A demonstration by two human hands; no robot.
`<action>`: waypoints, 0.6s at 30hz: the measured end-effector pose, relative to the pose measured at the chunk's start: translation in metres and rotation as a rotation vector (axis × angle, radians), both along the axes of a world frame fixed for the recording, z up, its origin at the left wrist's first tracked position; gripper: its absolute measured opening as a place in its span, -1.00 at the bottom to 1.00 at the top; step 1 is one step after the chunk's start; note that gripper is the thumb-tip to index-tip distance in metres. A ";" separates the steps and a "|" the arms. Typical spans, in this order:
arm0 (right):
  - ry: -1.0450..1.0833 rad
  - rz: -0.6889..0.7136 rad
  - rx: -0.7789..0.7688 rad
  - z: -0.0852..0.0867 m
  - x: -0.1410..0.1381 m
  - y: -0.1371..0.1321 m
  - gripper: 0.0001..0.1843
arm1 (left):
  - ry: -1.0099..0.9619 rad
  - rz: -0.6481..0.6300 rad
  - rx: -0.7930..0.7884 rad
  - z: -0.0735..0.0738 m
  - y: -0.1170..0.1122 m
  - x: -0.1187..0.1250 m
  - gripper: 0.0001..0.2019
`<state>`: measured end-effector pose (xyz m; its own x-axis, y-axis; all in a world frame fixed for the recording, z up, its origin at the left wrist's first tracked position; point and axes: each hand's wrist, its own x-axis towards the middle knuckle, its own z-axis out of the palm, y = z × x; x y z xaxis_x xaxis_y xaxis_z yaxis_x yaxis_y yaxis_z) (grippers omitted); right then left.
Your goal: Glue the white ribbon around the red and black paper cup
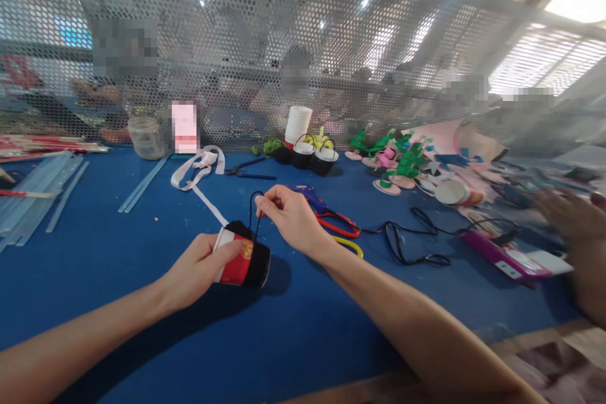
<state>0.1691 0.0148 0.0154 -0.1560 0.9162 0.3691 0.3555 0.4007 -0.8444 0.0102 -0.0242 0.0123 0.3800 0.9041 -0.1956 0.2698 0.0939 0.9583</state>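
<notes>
My left hand (199, 268) is wrapped around a small paper cup (242, 261) lying on its side over the blue table (142, 303); the cup is red and white with a black band at its mouth. My right hand (291, 214) is above it, fingers pinched on a thin black cord (252, 202) that loops up from the cup. Just beyond my right hand lie scissors with red and yellow handles (343, 230).
A perforated metal screen (303, 44) closes the far side, with people seated behind it. Clear glue sticks (42, 189) lie left, a white ribbon (199, 167), stacked white cups (298, 123), two black cup baskets (313, 156), green and pink foam pieces (402, 161), a black cable (407, 240). Another person's hand (575, 221) is right.
</notes>
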 end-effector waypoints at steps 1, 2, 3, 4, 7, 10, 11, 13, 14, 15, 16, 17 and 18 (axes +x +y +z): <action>-0.010 0.002 -0.007 0.000 0.000 0.000 -0.79 | 0.003 -0.007 0.015 0.000 -0.001 0.000 -0.66; -0.019 0.007 -0.016 -0.001 0.000 0.000 -0.79 | 0.007 -0.010 0.027 -0.001 -0.001 -0.001 -0.66; -0.024 0.015 -0.025 -0.001 -0.001 0.000 -0.79 | 0.012 -0.013 0.037 -0.001 -0.001 -0.002 -0.65; -0.027 0.021 -0.036 -0.002 -0.001 0.000 -0.80 | 0.013 -0.017 0.046 -0.002 -0.001 -0.002 -0.65; -0.048 0.032 -0.065 -0.004 0.000 0.000 -0.80 | -0.001 -0.033 0.069 -0.004 -0.001 -0.004 -0.66; -0.102 0.027 -0.080 -0.007 -0.001 0.001 -0.79 | -0.028 -0.047 0.091 -0.005 -0.002 -0.004 -0.67; -0.115 0.030 -0.087 -0.007 -0.002 0.001 -0.79 | -0.033 -0.050 0.098 -0.004 -0.002 -0.004 -0.67; -0.126 0.044 -0.106 -0.008 -0.003 0.001 -0.79 | -0.037 -0.052 0.110 -0.004 -0.003 -0.004 -0.67; -0.127 0.054 -0.118 -0.009 -0.003 0.001 -0.80 | -0.038 -0.053 0.116 -0.003 -0.003 -0.004 -0.67; -0.128 0.065 -0.130 -0.009 -0.004 0.001 -0.80 | -0.041 -0.053 0.122 -0.003 -0.003 -0.004 -0.66; -0.133 0.074 -0.138 -0.010 -0.004 0.001 -0.80 | -0.047 -0.052 0.131 -0.003 -0.004 -0.004 -0.66; -0.145 0.082 -0.143 -0.010 -0.005 0.001 -0.80 | -0.054 -0.052 0.139 -0.003 -0.004 -0.005 -0.66; -0.161 0.088 -0.145 -0.010 -0.005 0.000 -0.79 | -0.061 -0.051 0.147 -0.004 -0.003 -0.005 -0.66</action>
